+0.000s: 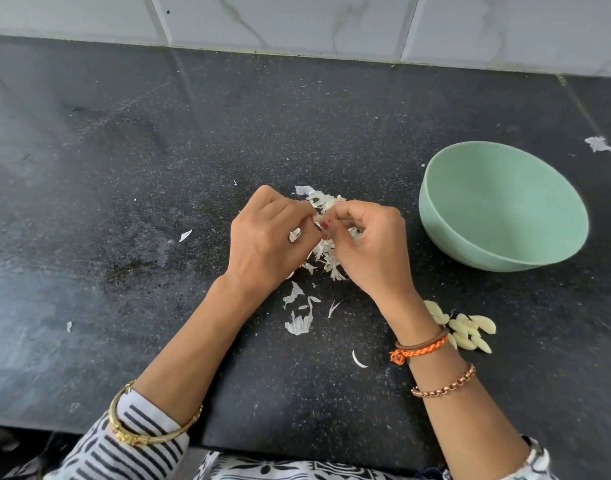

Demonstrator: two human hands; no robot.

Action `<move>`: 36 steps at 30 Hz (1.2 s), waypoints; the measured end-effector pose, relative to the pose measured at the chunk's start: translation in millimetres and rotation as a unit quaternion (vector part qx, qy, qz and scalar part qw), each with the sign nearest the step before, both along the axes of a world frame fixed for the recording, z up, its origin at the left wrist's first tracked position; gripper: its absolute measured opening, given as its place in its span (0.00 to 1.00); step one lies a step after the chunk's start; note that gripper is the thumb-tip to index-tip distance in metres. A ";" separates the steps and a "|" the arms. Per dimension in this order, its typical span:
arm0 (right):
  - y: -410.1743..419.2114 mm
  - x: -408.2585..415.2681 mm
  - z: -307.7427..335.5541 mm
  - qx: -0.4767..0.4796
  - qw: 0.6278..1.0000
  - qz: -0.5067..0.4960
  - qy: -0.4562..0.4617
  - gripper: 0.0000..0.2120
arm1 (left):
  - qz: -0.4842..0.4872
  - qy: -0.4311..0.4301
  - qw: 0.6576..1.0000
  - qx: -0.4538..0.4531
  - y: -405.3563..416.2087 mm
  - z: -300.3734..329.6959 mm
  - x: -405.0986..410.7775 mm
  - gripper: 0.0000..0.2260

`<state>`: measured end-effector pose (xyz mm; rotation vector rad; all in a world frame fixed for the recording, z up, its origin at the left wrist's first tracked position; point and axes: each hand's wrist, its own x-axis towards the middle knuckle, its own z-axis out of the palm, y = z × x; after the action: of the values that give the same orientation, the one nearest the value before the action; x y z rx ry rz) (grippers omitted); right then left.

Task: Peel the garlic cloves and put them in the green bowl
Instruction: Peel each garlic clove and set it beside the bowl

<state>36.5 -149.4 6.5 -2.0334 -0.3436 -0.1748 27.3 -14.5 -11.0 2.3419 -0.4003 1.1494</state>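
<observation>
My left hand (pixel 267 237) and my right hand (pixel 370 244) meet at the middle of the black counter, fingers curled, both pinching a small garlic clove (pixel 326 211) that is mostly hidden between the fingertips. Under the hands lies a heap of white garlic skins (pixel 326 258). Several peeled pale-yellow cloves (pixel 470 329) lie in a small pile on the counter beside my right wrist. The green bowl (pixel 484 252) stands to the right of my hands, and its visible inside shows nothing in it.
Loose skin flakes (pixel 299 322) are scattered in front of the hands, and more bits (pixel 598 143) lie past the bowl at the far right. A white tiled wall (pixel 297 26) bounds the counter at the back. The counter's front edge (pixel 297 448) runs near my sleeves.
</observation>
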 end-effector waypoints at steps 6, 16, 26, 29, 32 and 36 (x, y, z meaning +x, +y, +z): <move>-6.4 3.0 14.3 0.095 0.986 0.114 0.073 0.11 | -0.076 0.217 0.908 -0.351 -1.7 12.6 -6.2 0.01; -6.6 1.5 16.7 0.180 0.976 0.065 0.107 0.09 | -0.070 0.227 0.912 -0.335 -1.3 11.5 -7.0 0.19; -5.6 0.8 13.8 0.200 0.974 0.023 0.106 0.08 | -0.157 0.275 0.857 -0.407 -3.1 13.4 -7.1 0.02; -5.7 1.6 13.0 0.207 0.971 0.026 0.119 0.07 | -0.165 0.284 0.857 -0.397 -3.0 12.1 -6.1 0.02; -4.7 1.4 11.8 0.236 0.960 0.037 0.144 0.09 | -0.168 0.282 0.876 -0.353 -4.0 9.9 -6.5 0.04; -2.0 -0.8 10.4 0.230 0.962 0.026 0.146 0.11 | -0.131 0.278 0.907 -0.288 -2.8 1.9 -4.5 0.08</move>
<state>35.7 -151.3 16.9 -1.5589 -0.1505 0.0763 22.8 -17.2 -9.1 1.8918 -0.1306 0.3602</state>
